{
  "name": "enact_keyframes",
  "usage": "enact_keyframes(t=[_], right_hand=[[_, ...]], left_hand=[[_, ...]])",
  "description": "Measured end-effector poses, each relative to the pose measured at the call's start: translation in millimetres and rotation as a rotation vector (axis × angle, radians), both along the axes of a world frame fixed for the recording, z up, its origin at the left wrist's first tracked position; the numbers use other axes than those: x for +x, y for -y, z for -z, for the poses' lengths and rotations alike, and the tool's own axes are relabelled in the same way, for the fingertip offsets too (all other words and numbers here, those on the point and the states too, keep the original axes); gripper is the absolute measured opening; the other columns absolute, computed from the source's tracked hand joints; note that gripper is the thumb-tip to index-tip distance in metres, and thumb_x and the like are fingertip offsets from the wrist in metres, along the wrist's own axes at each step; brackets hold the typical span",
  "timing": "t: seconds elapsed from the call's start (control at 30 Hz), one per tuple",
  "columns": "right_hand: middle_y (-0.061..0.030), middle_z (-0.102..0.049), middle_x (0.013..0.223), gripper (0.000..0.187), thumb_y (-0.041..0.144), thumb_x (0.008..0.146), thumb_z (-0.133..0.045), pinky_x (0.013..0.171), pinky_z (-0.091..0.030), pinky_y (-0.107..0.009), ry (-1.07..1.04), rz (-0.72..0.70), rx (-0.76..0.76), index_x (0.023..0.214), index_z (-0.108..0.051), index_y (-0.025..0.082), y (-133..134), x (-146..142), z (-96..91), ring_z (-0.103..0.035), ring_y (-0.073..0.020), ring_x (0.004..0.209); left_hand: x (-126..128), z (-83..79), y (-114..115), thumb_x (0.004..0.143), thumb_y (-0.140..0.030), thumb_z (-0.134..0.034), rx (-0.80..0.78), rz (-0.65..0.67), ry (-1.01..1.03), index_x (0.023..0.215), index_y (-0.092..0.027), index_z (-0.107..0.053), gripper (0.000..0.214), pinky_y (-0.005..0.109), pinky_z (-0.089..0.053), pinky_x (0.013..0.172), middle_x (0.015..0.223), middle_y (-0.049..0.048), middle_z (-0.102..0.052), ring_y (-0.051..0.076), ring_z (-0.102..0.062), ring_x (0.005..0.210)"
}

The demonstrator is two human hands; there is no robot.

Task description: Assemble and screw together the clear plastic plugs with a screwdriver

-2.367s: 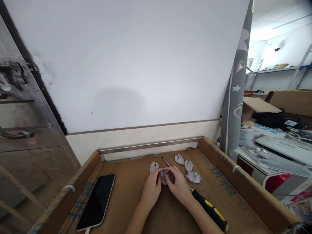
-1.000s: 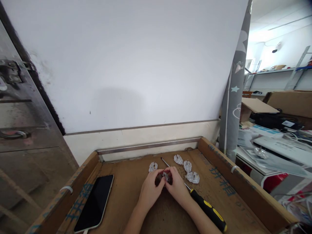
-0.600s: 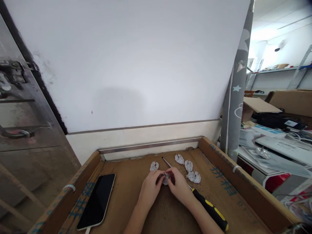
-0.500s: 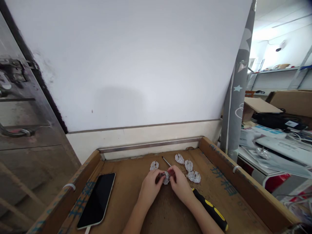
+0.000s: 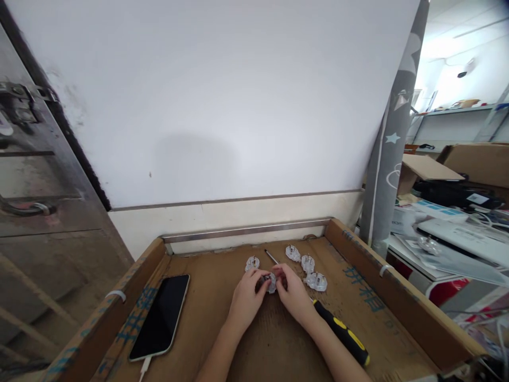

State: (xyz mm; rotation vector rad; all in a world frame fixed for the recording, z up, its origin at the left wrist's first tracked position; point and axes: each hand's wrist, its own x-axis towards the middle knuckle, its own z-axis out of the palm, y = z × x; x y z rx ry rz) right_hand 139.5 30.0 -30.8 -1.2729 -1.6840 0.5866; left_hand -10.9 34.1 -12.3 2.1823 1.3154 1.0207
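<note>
Between my two hands is a clear plastic plug (image 5: 272,284) with metal pins, held just above the cardboard. My left hand (image 5: 249,292) pinches it from the left, thumb below and fingers above. The curled thumb and fingertips of my right hand (image 5: 292,292) close on its right edge; the exact contact is partly hidden. Under my right forearm lies a screwdriver (image 5: 342,331) with a black and yellow handle, its shaft pointing away past my right hand. Just beyond my left hand sits another clear plug (image 5: 252,263).
More clear plugs (image 5: 307,263) lie in a cluster beyond my right hand. At the left, a phone (image 5: 161,318) lies with a white cable (image 5: 145,365) attached. Cardboard walls (image 5: 369,273) border the work surface, with a metal strip (image 5: 246,229) at the back.
The camera view has shifted slightly. My right fingers have shifted a little around the plug's right edge, while my left hand keeps its pinch.
</note>
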Motion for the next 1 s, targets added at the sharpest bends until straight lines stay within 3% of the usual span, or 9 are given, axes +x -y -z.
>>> enact_keyframes(t=[0.13,0.23,0.33,0.47,0.7,0.83,1.0], right_hand=[[-0.0061,-0.058,0.091,0.036,0.023,0.079,-0.043,0.079,-0.046,-0.029,0.006,-0.003,-0.018,0.114,-0.046,0.015,2,0,-1.0,-0.056,-0.0140,0.084],[-0.0077,-0.057,0.103,0.052,0.031,0.073,-0.056,0.090,-0.041,-0.037,0.045,-0.013,-0.021,0.121,-0.043,0.017,5,-2,-2.7,-0.053,-0.0194,0.097],[-0.0098,-0.053,0.114,0.055,0.029,0.071,-0.057,0.096,-0.036,-0.042,0.073,-0.015,-0.021,0.123,-0.044,0.018,7,-2,-1.6,-0.048,-0.0234,0.108],[-0.0098,-0.053,0.111,0.060,0.019,0.072,-0.052,0.094,-0.039,-0.038,0.056,-0.039,-0.031,0.129,-0.035,0.016,4,-2,3.7,-0.051,-0.0190,0.103],[-0.0065,-0.054,0.101,0.066,0.019,0.071,-0.053,0.083,-0.046,-0.028,0.003,-0.071,-0.050,0.132,-0.028,0.017,1,-3,7.0,-0.055,-0.0119,0.085],[-0.0094,-0.050,0.113,0.065,0.018,0.071,-0.052,0.087,-0.045,-0.031,0.001,-0.072,-0.051,0.132,-0.029,0.017,0,-3,8.3,-0.054,-0.0132,0.091],[-0.0083,-0.050,0.114,0.064,0.015,0.070,-0.051,0.092,-0.043,-0.031,0.012,-0.087,-0.057,0.131,-0.031,0.018,0,-3,7.9,-0.052,-0.0146,0.099]], left_hand=[[-4,-1.7,-2,0.086,-0.026,-0.046,0.044,-0.049,0.029,0.100,-0.026,-0.061,0.020,0.033,-0.045,0.086,0.100,0.0032,-0.061,0.019,-0.057,0.096],[-9,-0.7,-6,0.087,-0.028,-0.045,0.069,-0.133,0.090,0.102,-0.025,-0.060,0.021,0.034,-0.045,0.087,0.102,0.0037,-0.059,0.019,-0.056,0.097],[-12,1.6,-9,0.088,-0.029,-0.043,0.082,-0.143,0.129,0.102,-0.024,-0.059,0.022,0.034,-0.046,0.086,0.103,0.0045,-0.059,0.019,-0.056,0.097],[-7,1.5,-5,0.088,-0.026,-0.042,0.052,-0.059,0.095,0.102,-0.024,-0.058,0.021,0.035,-0.045,0.089,0.105,0.0049,-0.059,0.019,-0.055,0.100],[0,-3.7,3,0.085,-0.018,-0.045,0.042,0.031,-0.049,0.102,-0.024,-0.059,0.022,0.035,-0.044,0.088,0.102,0.0041,-0.060,0.019,-0.055,0.098],[0,-6.4,5,0.086,-0.018,-0.045,0.072,0.030,-0.087,0.103,-0.025,-0.059,0.023,0.034,-0.044,0.087,0.101,0.0036,-0.060,0.019,-0.055,0.096],[1,-10.0,7,0.086,-0.018,-0.045,0.097,0.015,-0.135,0.103,-0.025,-0.059,0.023,0.034,-0.045,0.086,0.101,0.0038,-0.060,0.019,-0.055,0.097]])
